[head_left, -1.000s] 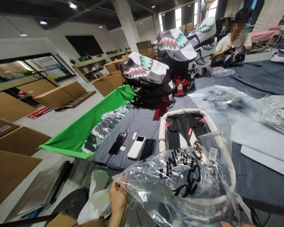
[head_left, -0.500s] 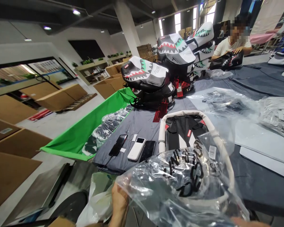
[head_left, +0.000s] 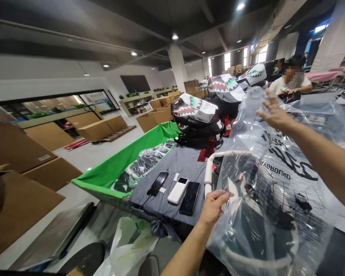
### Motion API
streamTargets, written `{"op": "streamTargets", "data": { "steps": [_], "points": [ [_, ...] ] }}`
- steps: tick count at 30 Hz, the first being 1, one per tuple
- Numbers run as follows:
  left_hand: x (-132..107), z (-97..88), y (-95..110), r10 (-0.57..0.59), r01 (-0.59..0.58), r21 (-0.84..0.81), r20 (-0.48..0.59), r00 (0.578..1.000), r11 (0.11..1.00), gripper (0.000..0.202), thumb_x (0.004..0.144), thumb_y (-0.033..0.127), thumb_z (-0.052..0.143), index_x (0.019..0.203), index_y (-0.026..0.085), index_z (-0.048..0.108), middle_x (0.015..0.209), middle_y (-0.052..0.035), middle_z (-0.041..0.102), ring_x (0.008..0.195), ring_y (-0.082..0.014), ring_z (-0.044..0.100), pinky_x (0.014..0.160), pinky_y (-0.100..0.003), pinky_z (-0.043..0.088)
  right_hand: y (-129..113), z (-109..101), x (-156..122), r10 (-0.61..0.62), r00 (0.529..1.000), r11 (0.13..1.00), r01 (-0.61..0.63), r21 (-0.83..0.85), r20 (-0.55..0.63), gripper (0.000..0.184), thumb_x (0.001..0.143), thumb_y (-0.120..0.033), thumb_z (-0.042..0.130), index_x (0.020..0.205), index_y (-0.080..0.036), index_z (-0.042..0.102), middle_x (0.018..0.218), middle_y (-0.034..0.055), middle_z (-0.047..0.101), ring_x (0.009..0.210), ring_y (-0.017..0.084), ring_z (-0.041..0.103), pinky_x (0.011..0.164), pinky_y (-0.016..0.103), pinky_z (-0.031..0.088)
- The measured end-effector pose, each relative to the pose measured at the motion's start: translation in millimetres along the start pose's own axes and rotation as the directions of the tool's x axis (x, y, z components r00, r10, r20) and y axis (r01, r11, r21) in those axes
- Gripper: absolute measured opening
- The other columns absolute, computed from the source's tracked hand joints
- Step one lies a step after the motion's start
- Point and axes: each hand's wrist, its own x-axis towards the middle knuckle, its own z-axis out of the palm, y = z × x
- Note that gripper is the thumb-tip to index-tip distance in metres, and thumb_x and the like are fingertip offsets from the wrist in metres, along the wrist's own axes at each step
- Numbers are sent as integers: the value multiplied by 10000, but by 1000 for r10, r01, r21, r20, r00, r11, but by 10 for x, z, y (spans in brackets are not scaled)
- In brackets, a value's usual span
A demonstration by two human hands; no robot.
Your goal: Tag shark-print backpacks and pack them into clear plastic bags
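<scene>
My left hand (head_left: 217,205) pinches the left edge of a clear plastic bag (head_left: 261,199) with black printed lettering. Farther up, my right hand (head_left: 274,111) has its fingers spread beside the bag's raised upper part; whether they touch it is hard to tell. Beneath the bag, on the dark cloth-covered table (head_left: 175,159), lies a pale padded loop-shaped frame (head_left: 208,172). A black item inside the frame shows only dimly through the plastic.
Left of the bag lie a white device (head_left: 178,191) and two black phones. Shark-mouth backpacks (head_left: 194,109) are stacked behind. A green fabric bin (head_left: 103,174) holds plastic-wrapped goods. Cardboard boxes (head_left: 23,149) stand left; another person (head_left: 290,80) sits at the far right.
The bag has been lifted and spread across the frame. My left hand has moved right and up with its edge; my right hand has risen from the bottom edge to the upper right.
</scene>
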Motion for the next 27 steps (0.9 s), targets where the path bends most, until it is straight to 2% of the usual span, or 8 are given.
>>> {"op": "streamTargets", "data": {
  "steps": [3,5,7,11,16,19,23,27],
  "points": [
    [130,-89,-110,133,-138,-8,-227,965,990,465,555,541,899,695,113,786,583,-7,613,547,-88,475,565,-219,358,-224,190,-325,-99,989,995,99,3,108,638,1015,-342,491,1539,-14,335,1347,191,606,1252,293,574,1049,499,437],
    [220,-207,-175,123,-149,-57,-327,937,987,400,541,467,909,662,113,768,559,3,612,530,-89,481,542,-213,358,-427,422,-1058,-255,941,966,240,95,223,500,997,-365,513,1427,-110,529,1280,141,667,1127,221,652,982,388,529],
    [319,-355,-208,65,-123,-131,-380,923,984,360,507,390,924,642,105,750,539,8,611,505,-85,483,513,-204,354,-588,656,-1940,-432,816,902,386,193,384,710,887,-538,656,1470,-160,512,1275,182,659,1054,281,675,919,456,581],
    [439,-761,-113,-56,-40,-249,-365,929,968,323,527,272,919,715,74,747,513,2,602,446,-90,491,463,-202,374,-516,957,-3104,-204,678,960,281,7,706,1129,599,-670,856,1530,-158,471,1437,262,547,1259,463,564,1009,615,515],
    [124,-1240,-43,-87,-122,-445,-419,904,887,403,877,539,648,1048,179,708,988,-86,757,938,-176,711,875,-277,557,142,779,-3119,-257,627,961,249,123,736,851,839,-687,680,1553,-302,427,1575,168,421,1438,413,406,1170,681,308],
    [-301,-1254,-295,-214,-23,-572,-343,915,820,721,849,778,535,1097,121,696,1170,-204,719,1168,-299,660,1008,-427,525,353,598,-3017,-321,611,940,295,169,724,791,864,-659,670,1546,-353,412,1564,148,434,1414,421,436,1129,731,327],
    [-737,-1069,-569,-227,15,-562,-310,923,827,873,567,836,768,1097,143,732,1236,-190,704,1152,-330,661,870,-390,562,349,524,-3016,-395,600,908,371,196,695,786,851,-633,696,1535,-361,420,1562,132,430,1389,410,467,1110,697,390],
    [-894,-1013,-544,-186,28,-286,-544,818,958,600,501,582,936,896,170,748,866,-47,736,752,-159,679,611,-227,481,498,480,-2968,-462,608,871,446,203,645,802,838,-631,702,1541,-398,393,1533,105,469,1336,419,521,1052,692,466]
  ]
}}
